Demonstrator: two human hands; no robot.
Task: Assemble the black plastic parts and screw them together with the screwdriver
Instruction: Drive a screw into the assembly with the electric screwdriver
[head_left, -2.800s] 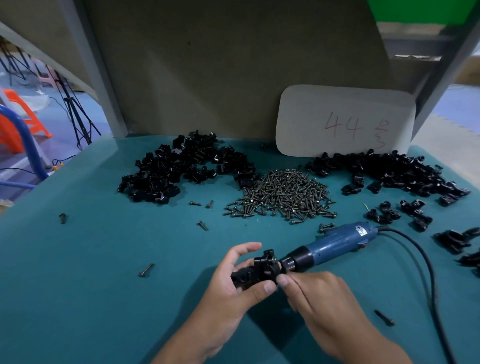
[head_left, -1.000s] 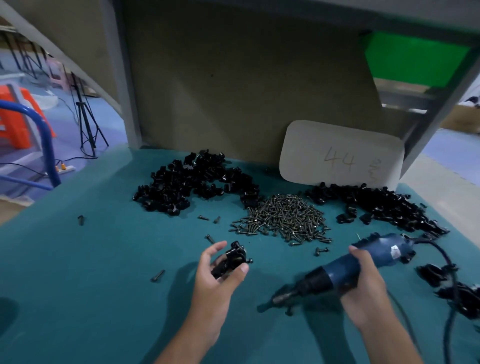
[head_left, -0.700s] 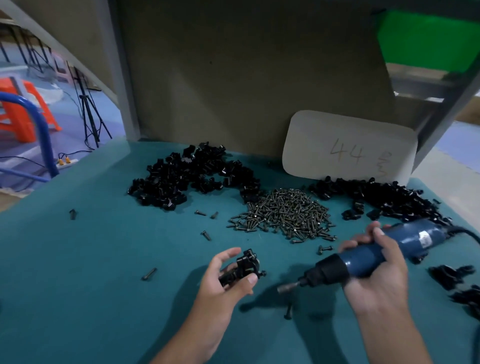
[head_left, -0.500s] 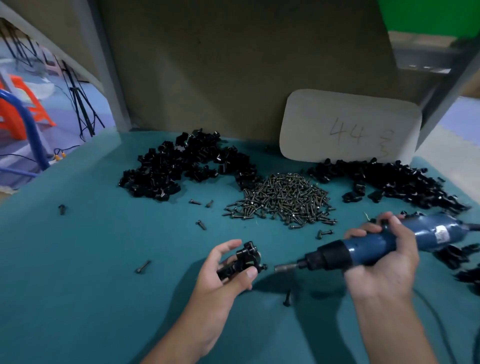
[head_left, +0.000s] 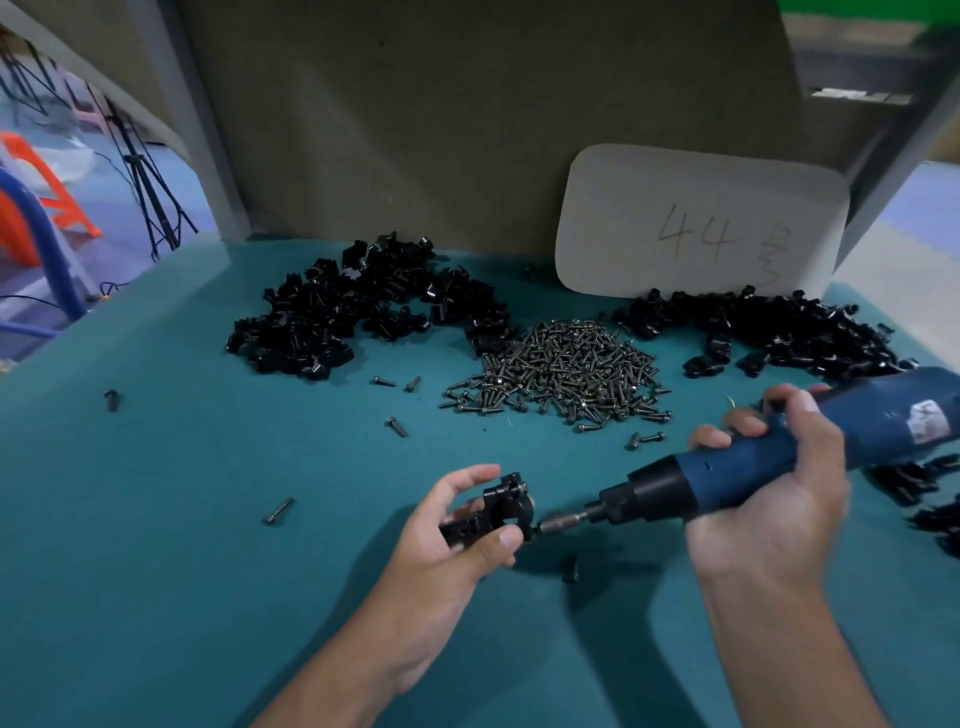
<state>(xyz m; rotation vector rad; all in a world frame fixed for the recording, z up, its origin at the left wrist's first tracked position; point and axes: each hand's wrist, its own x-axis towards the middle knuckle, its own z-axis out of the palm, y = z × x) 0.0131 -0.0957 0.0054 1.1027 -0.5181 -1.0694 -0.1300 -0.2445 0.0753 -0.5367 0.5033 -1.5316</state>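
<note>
Teal felt covers the workbench (head_left: 156, 519), and near its front edge the left hand (head_left: 447, 551) pinches a black plastic assembly (head_left: 493, 512) between thumb and curled fingers, just above the surface. From the right, the blue electric screwdriver (head_left: 769, 457), gripped fully by the right hand (head_left: 769, 499), puts its bit against the assembly's right side. Farther back lie a screw pile (head_left: 561, 369), with black parts heaped to its left (head_left: 353, 317) and right (head_left: 769, 332), and a card marked 44 (head_left: 696, 223).
</note>
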